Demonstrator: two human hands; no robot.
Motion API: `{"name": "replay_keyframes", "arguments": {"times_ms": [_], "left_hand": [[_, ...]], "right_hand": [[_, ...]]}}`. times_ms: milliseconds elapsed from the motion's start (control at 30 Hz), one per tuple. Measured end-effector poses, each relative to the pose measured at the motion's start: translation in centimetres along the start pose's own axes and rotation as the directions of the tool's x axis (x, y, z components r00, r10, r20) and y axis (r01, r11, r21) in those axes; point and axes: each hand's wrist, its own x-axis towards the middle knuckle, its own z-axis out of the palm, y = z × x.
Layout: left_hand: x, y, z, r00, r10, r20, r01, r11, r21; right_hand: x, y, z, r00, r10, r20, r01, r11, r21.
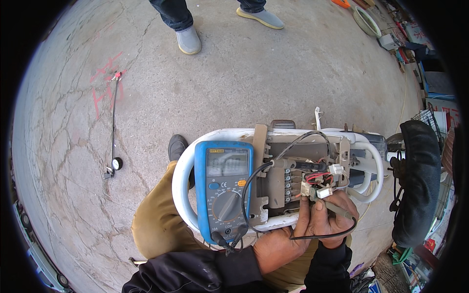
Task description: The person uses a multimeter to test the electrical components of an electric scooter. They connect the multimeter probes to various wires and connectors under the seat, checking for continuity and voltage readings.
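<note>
A blue multimeter (223,188) with a rotary dial lies on the left part of a white tubular vehicle frame (183,176). Black leads run from it over an open compartment with a row of screw terminals (287,185), red and black wires and white plug connectors (336,169). My left hand (283,241) reaches in from below, fingertips pinched at a wired connector (306,189). Beside it my right hand (332,219) grips a test probe (337,210), thumb and fingers close against another white connector (324,192); the exact contact point is hidden by fingers.
Another person's shoes (188,40) stand at the top. A foot pump (116,163) lies on the cracked concrete at left. A black seat (415,185) is at right, beside a basin (366,21) and clutter along the edge. My bent knee (151,215) is beside the frame.
</note>
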Motion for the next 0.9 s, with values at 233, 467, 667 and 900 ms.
{"name": "replay_keyframes", "arguments": {"times_ms": [233, 467, 667, 900], "left_hand": [[-0.13, 0.07, -0.04, 1.0, -0.006, 0.0, 0.006, 1.0, -0.001], [-0.04, 0.18, 0.46, 1.0, 0.023, -0.01, -0.022, 0.999, 0.024], [-0.08, 0.2, 0.2, 1.0, 0.014, 0.01, -0.014, 1.0, 0.027], [-0.09, 0.14, 0.22, 0.999, 0.027, 0.03, -0.026, 0.998, -0.051]], "right_hand": [[-0.12, -0.03, -0.11, 1.0, 0.017, 0.008, -0.017, 1.0, 0.002], [-0.06, 0.0, -0.04, 1.0, -0.002, 0.003, 0.002, 1.0, -0.003], [-0.17, 0.05, 0.04, 1.0, 0.011, -0.008, -0.011, 1.0, 0.002], [0.08, 0.36, 0.0, 0.998, -0.051, 0.023, 0.05, 0.998, 0.028]]}}
